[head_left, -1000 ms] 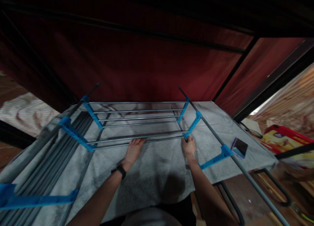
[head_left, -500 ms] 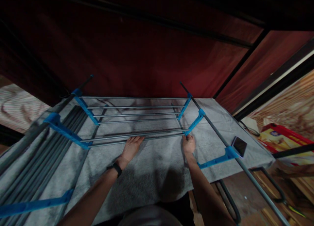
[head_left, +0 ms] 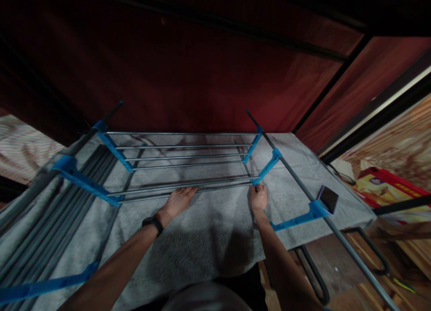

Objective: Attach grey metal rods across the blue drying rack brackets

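A clothes drying rack [head_left: 188, 158] with grey metal rods and blue plastic brackets stands in front of me. A grey towel [head_left: 208, 230] is spread flat over its near part. My left hand [head_left: 177, 200], a black band on its wrist, lies flat and open on the towel, fingertips against the nearest rod. My right hand [head_left: 258, 197] is closed at the towel's edge right below a blue bracket [head_left: 267, 166]; what its fingers grip is hidden.
A dark phone [head_left: 327, 198] lies on the towel at the right, beside another blue bracket [head_left: 298, 218]. A folded wing of rods [head_left: 50, 212] slopes away at the left. Dark red cloth hangs behind. A red box [head_left: 387, 187] sits on the floor at right.
My head has tilted a little, shifting the view. The left hand slid slightly leftward along the rod; the right hand has stayed by the bracket.
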Available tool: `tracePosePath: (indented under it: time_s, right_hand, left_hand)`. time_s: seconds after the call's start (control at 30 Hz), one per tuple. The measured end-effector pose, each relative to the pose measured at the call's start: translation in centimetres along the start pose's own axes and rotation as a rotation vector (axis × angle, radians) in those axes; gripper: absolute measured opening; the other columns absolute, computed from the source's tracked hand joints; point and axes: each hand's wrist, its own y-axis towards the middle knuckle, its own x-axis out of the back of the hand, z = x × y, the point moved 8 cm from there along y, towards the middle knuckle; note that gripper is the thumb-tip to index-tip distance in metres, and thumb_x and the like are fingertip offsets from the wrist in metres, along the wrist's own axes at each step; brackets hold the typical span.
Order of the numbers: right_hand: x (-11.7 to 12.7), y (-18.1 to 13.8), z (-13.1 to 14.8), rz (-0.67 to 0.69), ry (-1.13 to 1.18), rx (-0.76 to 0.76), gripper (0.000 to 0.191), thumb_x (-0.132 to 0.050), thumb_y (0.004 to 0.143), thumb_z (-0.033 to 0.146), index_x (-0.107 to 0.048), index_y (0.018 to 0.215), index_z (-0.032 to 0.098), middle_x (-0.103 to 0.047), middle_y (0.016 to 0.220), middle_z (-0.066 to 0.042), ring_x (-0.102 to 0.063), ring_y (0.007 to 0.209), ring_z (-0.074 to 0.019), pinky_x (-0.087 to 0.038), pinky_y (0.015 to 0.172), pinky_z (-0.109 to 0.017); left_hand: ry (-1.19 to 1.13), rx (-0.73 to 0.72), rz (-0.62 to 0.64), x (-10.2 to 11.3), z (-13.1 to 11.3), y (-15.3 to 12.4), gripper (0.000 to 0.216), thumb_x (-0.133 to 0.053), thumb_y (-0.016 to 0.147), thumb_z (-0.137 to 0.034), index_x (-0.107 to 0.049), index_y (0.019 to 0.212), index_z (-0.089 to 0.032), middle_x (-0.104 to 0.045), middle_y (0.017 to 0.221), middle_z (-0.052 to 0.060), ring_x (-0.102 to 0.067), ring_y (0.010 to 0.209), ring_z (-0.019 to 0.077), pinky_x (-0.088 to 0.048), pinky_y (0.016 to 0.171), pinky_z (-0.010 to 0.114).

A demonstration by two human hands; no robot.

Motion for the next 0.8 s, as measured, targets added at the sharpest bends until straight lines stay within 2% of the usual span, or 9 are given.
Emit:
tracePosePath:
  time_s: [0.27, 0.4, 0.63, 0.8]
  right_hand:
    - [0.06, 0.05, 0.00, -0.011, 0.016, 0.007, 0.024, -0.058, 0.106, 0.031, -0.076, 0.115, 0.017, -0.074, 0.116, -0.014, -0.065, 0.100, -0.0241, -0.045, 0.089, -0.033]
    - [0.06, 0.09, 0.00, -0.014, 0.019, 0.011, 0.024, -0.057, 0.106, 0.031, -0.075, 0.113, 0.017, -0.074, 0.115, -0.014, -0.065, 0.100, -0.0241, -0.045, 0.089, -0.033]
    - [-0.10, 0.20, -0.26, -0.006, 0.030, 0.033, 0.026, -0.056, 0.106, 0.032, -0.076, 0.114, 0.017, -0.074, 0.118, -0.014, -0.066, 0.102, -0.0242, -0.044, 0.089, -0.032]
    - [-0.08, 0.17, -0.36, -0.010, 0.045, 0.031, 0.027, -0.056, 0.105, 0.032, -0.076, 0.114, 0.018, -0.074, 0.116, -0.013, -0.065, 0.100, -0.0239, -0.045, 0.088, -0.032]
  left_hand:
    - [-0.069, 0.061, 0.028, 0.80, -0.14, 0.37, 0.045, -0.062, 0.093, -0.010, -0.082, 0.129, -0.027, -0.085, 0.128, 0.011, -0.082, 0.117, 0.0253, -0.063, 0.100, 0.033]
    - [-0.057, 0.057, 0.013, 0.97, -0.19, 0.39, 0.044, -0.064, 0.092, -0.007, -0.084, 0.125, -0.029, -0.085, 0.126, 0.009, -0.082, 0.114, 0.0249, -0.063, 0.097, 0.032]
    - [-0.027, 0.007, 0.020, 0.35, -0.09, 0.20, 0.052, -0.060, 0.093, -0.001, -0.082, 0.131, -0.028, -0.084, 0.128, 0.010, -0.081, 0.113, 0.0258, -0.061, 0.097, 0.034]
    - [-0.015, 0.055, 0.016, 0.04, 0.11, 0.29, 0.031, -0.064, 0.104, -0.020, -0.081, 0.129, -0.027, -0.085, 0.124, 0.011, -0.080, 0.114, 0.0275, -0.060, 0.097, 0.036]
